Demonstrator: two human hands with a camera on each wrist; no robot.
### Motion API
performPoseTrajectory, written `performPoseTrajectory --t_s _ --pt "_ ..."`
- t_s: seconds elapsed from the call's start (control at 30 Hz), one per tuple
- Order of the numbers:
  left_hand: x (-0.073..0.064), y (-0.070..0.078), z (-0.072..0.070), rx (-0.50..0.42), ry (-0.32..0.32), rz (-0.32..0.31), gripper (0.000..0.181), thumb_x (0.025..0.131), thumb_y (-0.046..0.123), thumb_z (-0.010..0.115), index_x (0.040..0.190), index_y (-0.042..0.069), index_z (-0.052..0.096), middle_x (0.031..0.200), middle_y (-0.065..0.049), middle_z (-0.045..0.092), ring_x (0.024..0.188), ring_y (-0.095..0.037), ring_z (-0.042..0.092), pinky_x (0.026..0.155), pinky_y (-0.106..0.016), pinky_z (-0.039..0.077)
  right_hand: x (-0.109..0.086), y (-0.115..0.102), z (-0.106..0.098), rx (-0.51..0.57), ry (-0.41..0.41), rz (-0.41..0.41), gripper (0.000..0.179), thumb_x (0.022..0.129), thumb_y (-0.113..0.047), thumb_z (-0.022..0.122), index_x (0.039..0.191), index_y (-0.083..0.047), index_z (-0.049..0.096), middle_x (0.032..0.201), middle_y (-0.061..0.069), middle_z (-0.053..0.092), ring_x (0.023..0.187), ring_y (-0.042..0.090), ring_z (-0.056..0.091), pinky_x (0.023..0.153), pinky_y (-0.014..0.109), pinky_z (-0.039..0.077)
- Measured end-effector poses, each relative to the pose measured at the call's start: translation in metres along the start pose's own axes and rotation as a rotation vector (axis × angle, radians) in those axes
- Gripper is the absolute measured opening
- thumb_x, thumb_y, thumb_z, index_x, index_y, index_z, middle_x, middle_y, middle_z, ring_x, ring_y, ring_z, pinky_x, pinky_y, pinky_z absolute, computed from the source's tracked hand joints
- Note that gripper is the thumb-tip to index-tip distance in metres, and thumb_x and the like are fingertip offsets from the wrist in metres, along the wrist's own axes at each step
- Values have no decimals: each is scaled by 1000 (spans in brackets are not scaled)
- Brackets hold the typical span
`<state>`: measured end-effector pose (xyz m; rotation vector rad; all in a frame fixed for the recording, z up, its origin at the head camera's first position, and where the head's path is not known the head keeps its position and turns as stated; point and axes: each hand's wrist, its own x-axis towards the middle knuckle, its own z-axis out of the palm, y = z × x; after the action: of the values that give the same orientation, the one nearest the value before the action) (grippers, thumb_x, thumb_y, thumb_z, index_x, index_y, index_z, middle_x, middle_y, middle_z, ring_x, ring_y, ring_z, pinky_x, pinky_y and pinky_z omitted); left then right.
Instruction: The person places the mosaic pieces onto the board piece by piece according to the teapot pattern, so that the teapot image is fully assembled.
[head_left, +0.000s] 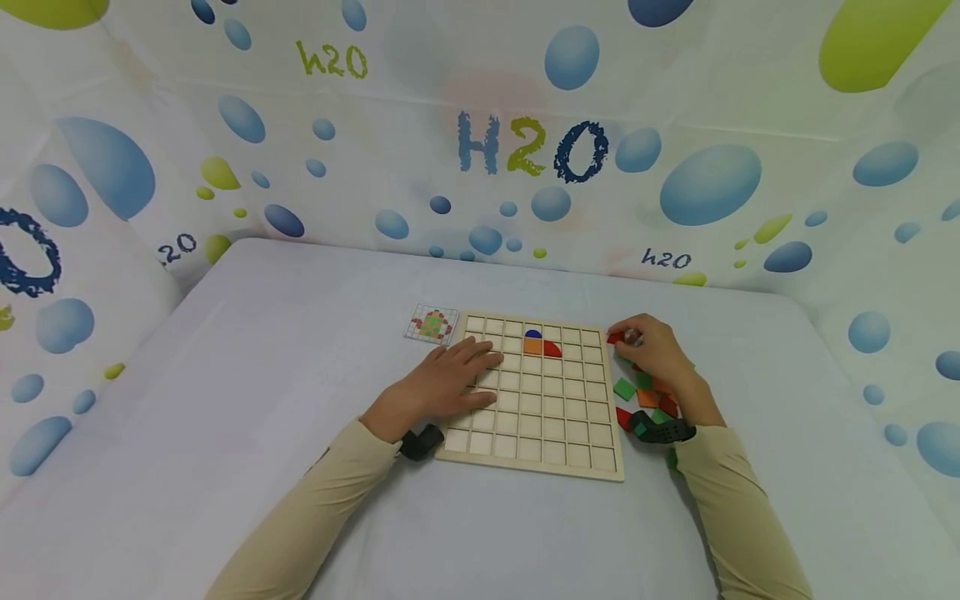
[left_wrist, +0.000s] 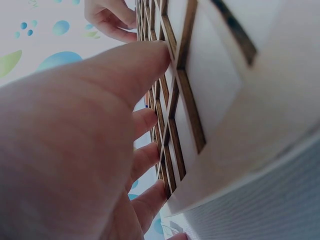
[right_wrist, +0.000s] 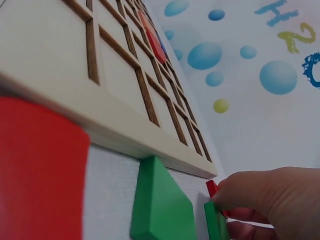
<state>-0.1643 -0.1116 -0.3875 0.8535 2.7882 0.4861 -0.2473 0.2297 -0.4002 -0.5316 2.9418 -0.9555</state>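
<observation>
Left hand (head_left: 448,385) rests on the wooden grid board (head_left: 529,450), fingers straight and apart, thumb spread away, covering cells along the left edge. Right hand (head_left: 656,350) is just beyond the board's right edge, near the far corner, thumb and fingers together, pinching a red piece (head_left: 613,338); a green piece (right_wrist: 216,222) stands close by those fingertips.

Edges: the board's near rim lies closer to the body than both hands, with white tabletop (head_left: 487,533) between it and the person. Tabletop also stretches widely to the left of the left hand and to the right of the right hand, while a narrow strip runs beyond the board's far rim.

Counts: one board, seven columns by seven rows. Three pieces sit in it, between the two hands: one blue half-round (head_left: 532,333), one orange square (head_left: 532,346), one red quarter-round (head_left: 552,349). One pattern card (head_left: 432,324) lies ahead of the left hand. Under and around the right hand are loose pieces (head_left: 624,389), red, green and orange; hand and wrist hide some, so their total cannot be told.
</observation>
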Motion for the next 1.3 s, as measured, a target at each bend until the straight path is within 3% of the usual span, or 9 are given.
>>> performPoseTrajectory --t_s 0.9,1.3 --pt "1 -1 2 -2 -2 7 58 100 37 55 149 11 39 156 -13 32 146 -34 23 113 -60 23 -2 -9 -2 -13 47 -8 23 93 -8 64 112 4 68 109 22 59 91 33 60 72 36 49" --pt "0 -1 1 0 3 5 59 100 38 55 150 12 38 157 -12 32 147 -33 21 113 -59 22 0 -22 2 11 34 -96 21 93 -7 65 110 5 68 106 22 60 89 33 62 73 39 51"
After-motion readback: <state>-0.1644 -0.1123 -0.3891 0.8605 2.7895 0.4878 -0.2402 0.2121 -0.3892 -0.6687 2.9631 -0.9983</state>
